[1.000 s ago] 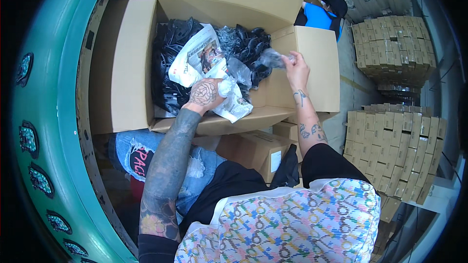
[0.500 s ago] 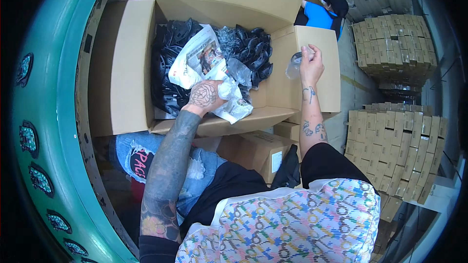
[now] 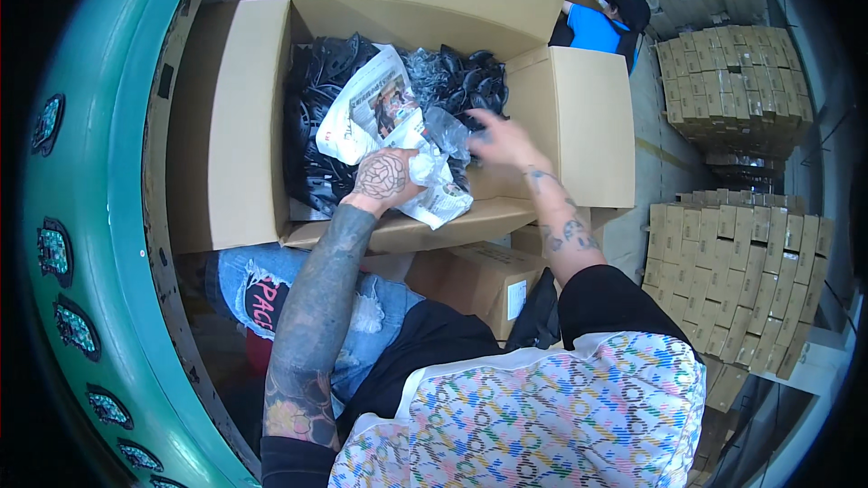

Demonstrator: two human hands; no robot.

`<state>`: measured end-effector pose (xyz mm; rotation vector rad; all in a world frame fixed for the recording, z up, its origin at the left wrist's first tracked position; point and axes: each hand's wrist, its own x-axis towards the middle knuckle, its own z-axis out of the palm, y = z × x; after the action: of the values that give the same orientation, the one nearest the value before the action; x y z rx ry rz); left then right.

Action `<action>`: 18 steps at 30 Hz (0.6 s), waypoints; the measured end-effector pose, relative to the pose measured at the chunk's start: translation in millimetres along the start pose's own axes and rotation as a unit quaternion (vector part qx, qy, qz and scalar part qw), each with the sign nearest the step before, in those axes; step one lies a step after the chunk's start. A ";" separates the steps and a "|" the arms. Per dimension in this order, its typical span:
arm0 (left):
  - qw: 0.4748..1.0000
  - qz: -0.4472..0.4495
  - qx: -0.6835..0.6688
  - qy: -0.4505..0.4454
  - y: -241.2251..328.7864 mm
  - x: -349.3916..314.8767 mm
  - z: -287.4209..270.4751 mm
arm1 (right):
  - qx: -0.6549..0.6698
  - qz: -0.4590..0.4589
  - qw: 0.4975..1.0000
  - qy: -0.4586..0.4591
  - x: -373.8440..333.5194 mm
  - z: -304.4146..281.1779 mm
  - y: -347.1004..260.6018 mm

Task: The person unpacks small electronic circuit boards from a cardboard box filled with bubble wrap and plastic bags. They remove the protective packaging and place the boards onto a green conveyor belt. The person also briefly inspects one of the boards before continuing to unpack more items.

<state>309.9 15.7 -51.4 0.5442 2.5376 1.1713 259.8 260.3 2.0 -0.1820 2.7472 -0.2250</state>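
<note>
My left hand (image 3: 383, 175) is closed at the near side of an open cardboard box, gripping a crumpled wad of clear plastic film (image 3: 421, 168). A crumpled printed paper sheet (image 3: 372, 113) lies beyond and under that hand, on top of many black curved plastic parts (image 3: 336, 63). To its right, my right hand (image 3: 506, 141) hovers over the box's right part with its fingers pointing left. Motion smears those fingers, so whether they hold anything is unclear. A loose clear plastic bag (image 3: 446, 129) rests just left of them.
The cardboard box (image 3: 416, 18) has its flaps folded out. A green curved surface with dark oval parts (image 3: 77, 327) runs along the left. Another carton (image 3: 479, 285) sits below the box. Stacked cartons (image 3: 723, 280) stand at right, and a person in blue (image 3: 594, 29) is at the back.
My right hand has swung left from the right flap to over the box. The clear plastic piece beside it earlier is no longer seen there. My left hand has hardly moved.
</note>
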 end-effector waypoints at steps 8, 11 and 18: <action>0.988 0.104 -0.052 0.106 -2.3 2.3 2.1 | 0.038 -0.063 0.997 -0.021 16.7 37.1 3.9; 0.993 0.077 -0.056 0.075 3.6 6.4 -2.5 | 0.101 -0.085 0.991 0.022 14.7 34.1 -6.5; 0.988 0.007 -0.131 0.083 1.2 3.1 -3.4 | 0.738 0.048 0.650 -0.173 -14.2 58.6 -50.0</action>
<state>306.1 15.5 -48.7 0.4138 2.4575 1.5854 299.8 205.9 -37.6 0.3379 1.4198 -1.9566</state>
